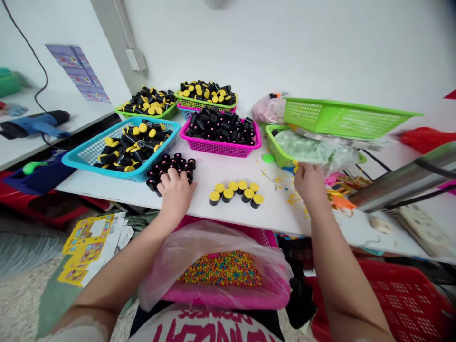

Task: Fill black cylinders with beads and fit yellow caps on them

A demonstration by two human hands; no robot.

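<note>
My left hand (175,192) lies on a cluster of small black cylinders (178,163) with pink centres, its fingers apart and touching their tops. I cannot see a cylinder gripped in it. My right hand (310,183) is closed in a pinch on a small yellow piece (295,165) in front of the green basket (278,148). Between my hands stand several black cylinders with yellow caps (228,194), upright in a loose, curved double row. Small yellow scraps (292,197) lie on the white table (199,209) beside my right hand.
A blue basket (89,159) and a pink basket (217,148) hold black cylinders; fuller baskets stand behind. Below the table edge, a plastic-lined pink basket (270,294) contains coloured beads. A metal tube (402,178) stands right. A blue heat gun (39,124) lies left.
</note>
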